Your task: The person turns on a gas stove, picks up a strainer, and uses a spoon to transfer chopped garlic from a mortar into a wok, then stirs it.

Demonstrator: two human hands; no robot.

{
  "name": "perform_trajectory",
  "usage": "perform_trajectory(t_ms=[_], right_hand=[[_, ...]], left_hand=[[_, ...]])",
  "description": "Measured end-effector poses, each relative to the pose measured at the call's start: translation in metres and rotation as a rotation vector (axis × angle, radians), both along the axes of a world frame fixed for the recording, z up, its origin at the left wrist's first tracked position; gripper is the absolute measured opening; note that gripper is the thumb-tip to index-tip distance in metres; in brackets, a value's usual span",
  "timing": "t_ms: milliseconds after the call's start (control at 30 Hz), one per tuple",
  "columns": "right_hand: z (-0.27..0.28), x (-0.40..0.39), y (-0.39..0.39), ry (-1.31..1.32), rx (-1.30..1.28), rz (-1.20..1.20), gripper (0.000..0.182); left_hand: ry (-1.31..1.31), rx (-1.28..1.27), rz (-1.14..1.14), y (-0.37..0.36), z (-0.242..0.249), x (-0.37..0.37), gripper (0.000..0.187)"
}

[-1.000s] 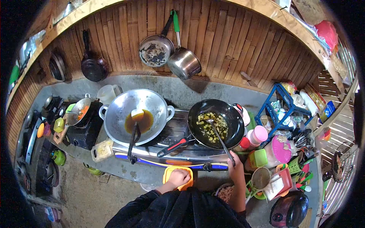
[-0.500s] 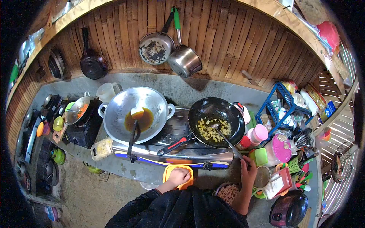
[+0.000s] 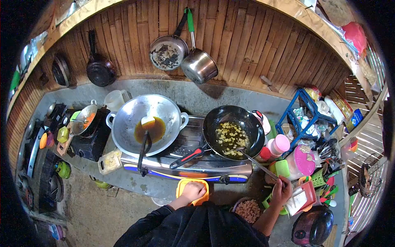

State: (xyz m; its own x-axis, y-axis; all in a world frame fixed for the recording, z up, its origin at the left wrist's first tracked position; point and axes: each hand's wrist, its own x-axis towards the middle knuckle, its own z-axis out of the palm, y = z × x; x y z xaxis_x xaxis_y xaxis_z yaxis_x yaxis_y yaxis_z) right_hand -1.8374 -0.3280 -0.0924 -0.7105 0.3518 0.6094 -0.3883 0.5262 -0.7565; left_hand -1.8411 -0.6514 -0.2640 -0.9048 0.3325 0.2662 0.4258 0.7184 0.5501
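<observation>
Right hand [image 3: 282, 192] grasping spoon [image 3: 256, 161], black wok [image 3: 254, 125] at its eleven o'clock, left hand [image 3: 193, 192] curled over orange tub [image 3: 202, 201], grip unclear

A long-handled grey metal spoon [image 3: 258, 164] slants from lower right toward the frame's centre, its head among small pale-yellow pieces [image 3: 231, 133] in the round, glossy black wok [image 3: 251, 123] right of centre. An orange plastic container [image 3: 180, 190] sits at lower centre.

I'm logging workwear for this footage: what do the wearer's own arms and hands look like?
The left sleeve and right sleeve are black cloth, both leaving some forearm bare, more on the right. The left hand and right hand are ungloved; rings can't be made out.
</observation>
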Motion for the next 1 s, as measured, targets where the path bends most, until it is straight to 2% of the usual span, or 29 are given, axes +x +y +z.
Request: perform_trajectory(t_ms=[67,167,400,467,500,633,667,733,767,833,1000], right_hand=[[0.013,0.001,-0.014,-0.067,-0.119,0.007,0.012],[-0.001,-0.009,-0.016,-0.132,-0.213,-0.010,0.013],[-0.029,-0.034,-0.022,-0.327,-0.225,0.039,0.017],[-0.045,-0.045,-0.024,-0.249,-0.036,0.078,0.020],[-0.045,-0.046,-0.027,-0.345,-0.064,0.069,0.021],[-0.046,-0.049,-0.036,-0.448,-0.066,0.137,0.024],[-0.055,-0.052,-0.036,-0.448,-0.067,0.137,0.024],[-0.065,-0.057,-0.038,-0.174,0.107,0.188,0.026],[-0.065,-0.055,-0.037,-0.176,0.106,0.187,0.026],[-0.060,-0.049,-0.036,-0.471,-0.027,0.210,0.029],[-0.043,-0.039,-0.033,-0.502,-0.106,0.225,0.029]], left_hand=[[-0.018,0.007,-0.012,0.000,0.001,0.000,0.024],[0.009,-0.001,-0.002,0.000,-0.001,0.000,0.024],[-0.024,0.003,-0.014,0.000,0.001,0.000,0.024],[-0.011,-0.006,-0.001,0.000,-0.001,0.000,0.023],[-0.011,-0.007,0.000,0.000,-0.002,0.000,0.023],[-0.001,0.002,0.009,0.001,-0.006,0.000,0.022],[-0.006,-0.001,0.012,0.001,-0.005,0.000,0.022],[-0.013,-0.004,0.007,0.001,-0.003,0.000,0.023],[-0.020,-0.005,0.002,0.000,-0.002,0.000,0.023],[-0.012,-0.015,0.004,0.001,-0.001,0.000,0.024],[0.009,-0.011,0.006,0.001,-0.004,-0.001,0.025]])
